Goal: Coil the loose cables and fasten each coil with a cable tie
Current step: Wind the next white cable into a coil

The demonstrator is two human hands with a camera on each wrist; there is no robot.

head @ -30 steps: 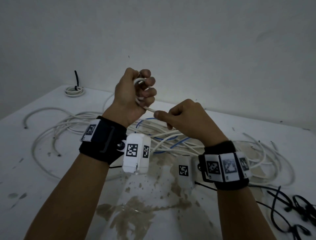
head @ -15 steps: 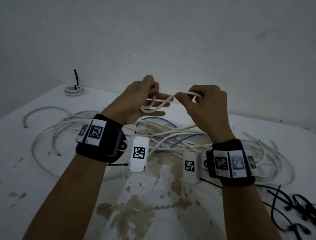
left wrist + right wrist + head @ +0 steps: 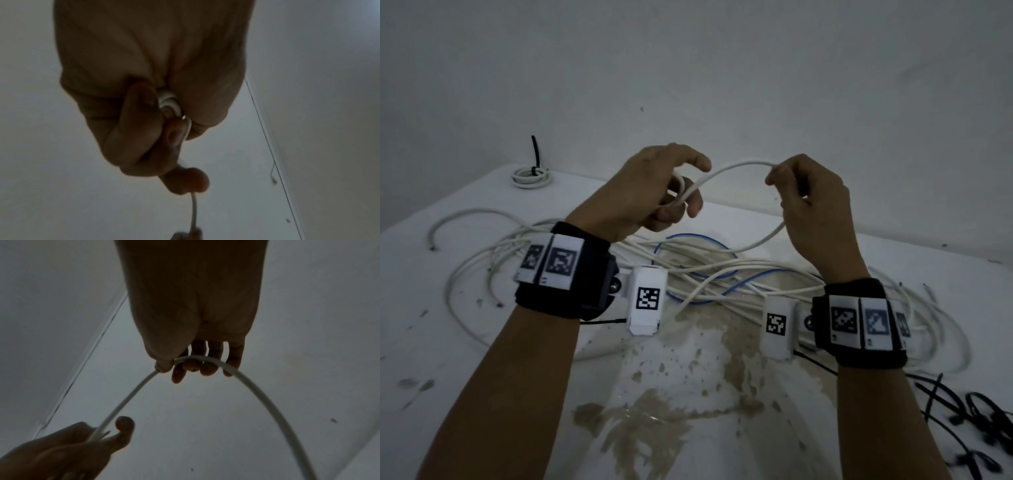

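Both hands are up above the desk (image 3: 722,428) working one white cable (image 3: 736,168). The left hand (image 3: 650,192) has its fingers curled around a few small loops of it – in the left wrist view you can see the white turns (image 3: 168,100) tucked between the fingers and the palm, so that grip is closed on the started coil. From there the cable arcs up and over to the right hand (image 3: 815,205), which pinches it between thumb and forefinger; the other fingers (image 3: 207,368) hang loosely curled behind the cable in the right wrist view. The two grips sit apart at about the same height, with the arc of cable spanning the gap.

Past the right-hand grip the cable drops down and back toward the pile of loose cables (image 3: 722,270) lying on the desk right under both hands – mostly white ones with a thin blue cable (image 3: 688,238) looped through them.

Far beyond the left-hand grip, near the back corner of the desk, there's a small finished coil (image 3: 530,176) with a black cable tie (image 3: 536,150) sticking up from it. Below and outside the right wrist, black cable ties (image 3: 969,418) lie in a loose bunch at the desk edge. The desk surface nearest the person has brown stains (image 3: 647,411).
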